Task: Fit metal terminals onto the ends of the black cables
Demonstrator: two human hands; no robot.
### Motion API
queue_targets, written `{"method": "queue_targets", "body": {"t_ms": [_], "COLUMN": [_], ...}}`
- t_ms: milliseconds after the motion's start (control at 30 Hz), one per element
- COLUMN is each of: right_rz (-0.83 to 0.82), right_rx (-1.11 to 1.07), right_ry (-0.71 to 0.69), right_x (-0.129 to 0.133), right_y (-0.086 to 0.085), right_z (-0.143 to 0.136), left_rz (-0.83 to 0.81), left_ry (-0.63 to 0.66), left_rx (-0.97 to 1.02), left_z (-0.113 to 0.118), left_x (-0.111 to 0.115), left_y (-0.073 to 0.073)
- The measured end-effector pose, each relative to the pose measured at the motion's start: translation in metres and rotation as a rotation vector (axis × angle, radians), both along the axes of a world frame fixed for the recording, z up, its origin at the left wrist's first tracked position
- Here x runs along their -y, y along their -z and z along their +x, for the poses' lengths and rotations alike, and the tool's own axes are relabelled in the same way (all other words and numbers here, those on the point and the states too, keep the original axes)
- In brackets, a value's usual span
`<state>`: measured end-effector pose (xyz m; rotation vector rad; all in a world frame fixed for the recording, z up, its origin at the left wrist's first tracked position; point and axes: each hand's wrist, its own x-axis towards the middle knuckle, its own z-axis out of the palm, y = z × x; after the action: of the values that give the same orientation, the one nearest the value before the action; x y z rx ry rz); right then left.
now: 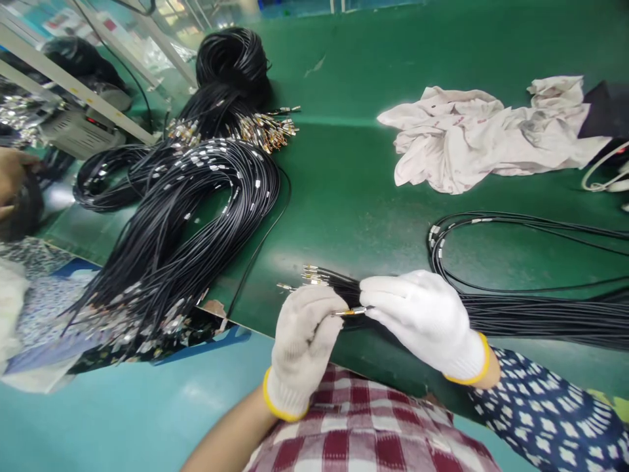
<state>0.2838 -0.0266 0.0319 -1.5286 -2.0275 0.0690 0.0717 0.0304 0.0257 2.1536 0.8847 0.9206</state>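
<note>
Both my hands wear white knitted gloves with yellow cuffs and meet low at the middle of the head view. A thin metal connector [352,312] with a yellowish band, seemingly on the end of a black cable, spans the gap between them. My left hand [303,337] is closed, thumb and finger pinching the connector's left end. At its right end, the fingertips of my right hand [417,318] are closed on it. Just behind lies a bundle of black cables [339,280] with metal tips pointing left; its long part [545,318] runs right, past my right hand.
Large bundles of black cables [260,177] with white tags and metal ends lie on the green table [334,216] at left. A coil [230,56] sits behind them. Crumpled pale cloth [457,137] lies at back right. Another person's hand [14,177] shows at the left edge.
</note>
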Motion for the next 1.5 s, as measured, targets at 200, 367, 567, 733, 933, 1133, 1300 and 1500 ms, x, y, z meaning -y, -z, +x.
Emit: {"method": "queue_targets", "body": {"t_ms": [200, 367, 567, 733, 933, 1133, 1300, 1500], "right_rz": [0.075, 0.084, 0.034, -0.027, -0.233, -0.702, -1.007, -1.018], "right_rx": [0.262, 0.308, 0.376, 0.447, 0.387, -0.492, -1.075, -1.139], "right_ry": [0.162, 0.195, 0.211, 0.231, 0.158, -0.144, -0.258, -0.280], "right_x": [0.016, 0.017, 0.017, 0.017, 0.014, 0.007, 0.002, -0.003], "right_y": [-0.024, -0.026, -0.020, -0.024, -0.025, -0.024, -0.020, -0.018], "right_z": [-0.006, -0.017, -0.025, -0.034, -0.036, -0.009, 0.004, 0.016], "left_rz": [-0.474, -0.710, -0.827, -0.787, -0.725, -0.697, -0.755, -0.708], "left_ry": [-0.052, -0.152, -0.198, -0.156, -0.156, -0.189, -0.288, -0.254], "left_rx": [0.022, 0.037, 0.045, -0.031, -0.071, -0.075, 0.056, 0.187], "left_z": [0.016, 0.025, 0.023, 0.015, 0.015, 0.019, 0.015, 0.010], "left_x": [0.011, 0.018, 0.017, 0.014, 0.015, 0.010, 0.010, -0.003], "left_y": [-0.014, -0.023, -0.020, -0.020, -0.018, -0.020, -0.018, -0.020]}}
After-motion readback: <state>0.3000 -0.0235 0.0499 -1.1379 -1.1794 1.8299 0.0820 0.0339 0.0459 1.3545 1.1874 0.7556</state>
